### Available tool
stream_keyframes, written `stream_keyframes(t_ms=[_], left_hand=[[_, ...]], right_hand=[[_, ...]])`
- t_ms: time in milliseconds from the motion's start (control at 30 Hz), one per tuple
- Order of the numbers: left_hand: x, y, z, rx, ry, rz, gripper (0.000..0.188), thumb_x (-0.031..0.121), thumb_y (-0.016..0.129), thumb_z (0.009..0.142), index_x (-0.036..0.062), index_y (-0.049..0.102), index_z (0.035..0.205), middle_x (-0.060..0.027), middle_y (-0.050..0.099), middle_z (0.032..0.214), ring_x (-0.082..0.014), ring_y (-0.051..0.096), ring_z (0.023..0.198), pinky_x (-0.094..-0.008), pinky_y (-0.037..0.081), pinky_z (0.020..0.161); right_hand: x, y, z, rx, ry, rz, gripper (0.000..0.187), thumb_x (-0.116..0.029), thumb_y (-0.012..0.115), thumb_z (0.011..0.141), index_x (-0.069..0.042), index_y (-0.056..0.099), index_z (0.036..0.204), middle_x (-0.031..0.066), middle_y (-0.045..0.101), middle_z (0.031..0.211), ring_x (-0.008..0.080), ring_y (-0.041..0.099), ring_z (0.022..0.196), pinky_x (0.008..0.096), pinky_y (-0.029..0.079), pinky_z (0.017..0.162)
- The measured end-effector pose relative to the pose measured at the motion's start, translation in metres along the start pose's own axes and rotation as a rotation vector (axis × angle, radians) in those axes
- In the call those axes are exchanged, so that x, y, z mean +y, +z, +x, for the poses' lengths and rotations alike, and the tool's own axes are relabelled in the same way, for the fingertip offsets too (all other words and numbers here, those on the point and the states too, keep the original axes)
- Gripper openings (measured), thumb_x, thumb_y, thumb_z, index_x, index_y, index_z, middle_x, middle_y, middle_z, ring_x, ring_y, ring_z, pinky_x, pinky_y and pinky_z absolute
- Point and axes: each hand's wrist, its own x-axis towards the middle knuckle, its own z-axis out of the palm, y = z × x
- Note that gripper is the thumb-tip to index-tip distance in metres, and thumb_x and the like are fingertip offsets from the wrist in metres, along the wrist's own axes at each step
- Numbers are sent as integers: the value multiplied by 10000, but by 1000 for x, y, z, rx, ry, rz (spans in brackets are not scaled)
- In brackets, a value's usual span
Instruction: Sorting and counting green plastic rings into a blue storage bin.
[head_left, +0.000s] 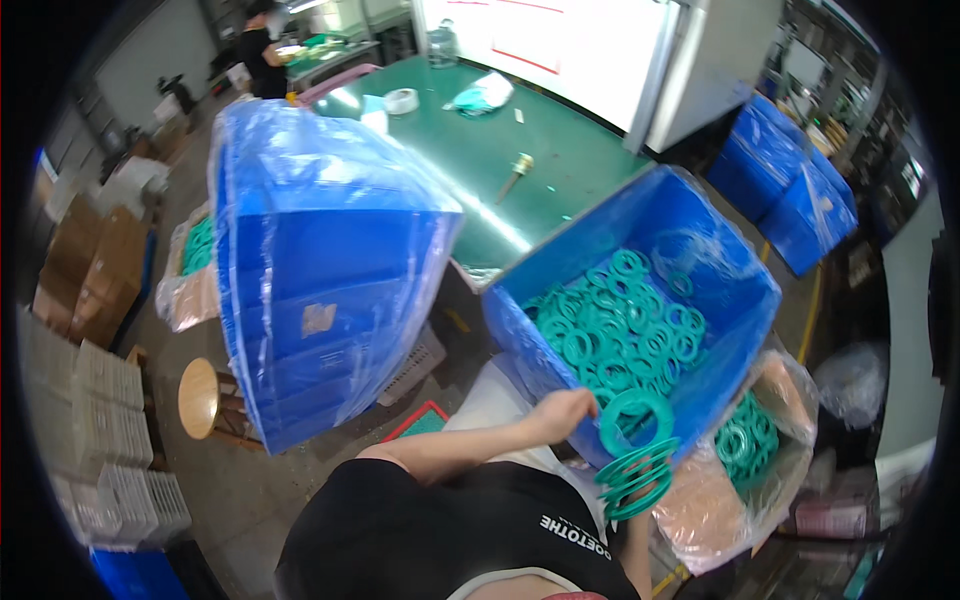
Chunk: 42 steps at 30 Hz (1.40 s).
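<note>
While the left hand (pixel 565 408) pinches one green ring (pixel 637 415) at the blue bin's (pixel 745 300) edge, steady the ring stack (pixel 635 478); right grip hidden, cannot tell.

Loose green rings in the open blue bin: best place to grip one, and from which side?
Grip the flat band of a top ring, thumb through its hole, coming from above through the open top. The rings lie flat and overlapping in the blue bin, whose walls block side approaches. The left hand probably holds one like this.

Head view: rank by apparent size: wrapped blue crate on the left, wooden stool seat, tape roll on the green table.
1. wrapped blue crate, though it sits close to the camera
2. wooden stool seat
3. tape roll, far off
</note>
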Motion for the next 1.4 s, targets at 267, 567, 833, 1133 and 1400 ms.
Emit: stream_keyframes(t_ms=[267,567,833,1133,1400], left_hand=[[19,-14,8,-355,-631,-887,170,144,451,883,59,597,858,-35,585,813,-94,489,687,-225,395,575],[64,6,-3,-524,-429,-736,319,224,554,921,-13,600,1129,-25,618,888,-86,534,771,-230,426,681],[55,5,-10,-487,-275,-468,233,175,582,901,-9,632,1034,-18,626,849,-100,564,792,-256,463,711],[37,-7,4,-199,-385,-557,213,207,520,932,42,651,964,57,529,684,-12,428,575,-189,343,508],[31,-8,0,-221,-451,-622,209,240,528,932,77,658,953,85,485,645,0,353,541,-182,277,481]], right_hand=[[-84,-84,8,-267,-74,703,266,-270,428,954,-51,539,1056,63,571,882,157,563,795,329,488,678],[-27,25,-19,236,-130,-669,208,-175,623,875,-34,575,1021,7,588,779,90,569,673,224,472,565],[-24,38,-17,147,-134,-630,302,-178,614,881,-13,539,1123,45,611,830,122,603,684,234,498,577],[-28,50,-20,216,-61,-513,361,-221,524,933,43,505,1178,109,626,904,180,635,781,266,526,651],[-11,38,-18,219,93,-241,302,-272,534,940,-3,587,1065,19,569,727,98,559,612,222,460,540]])
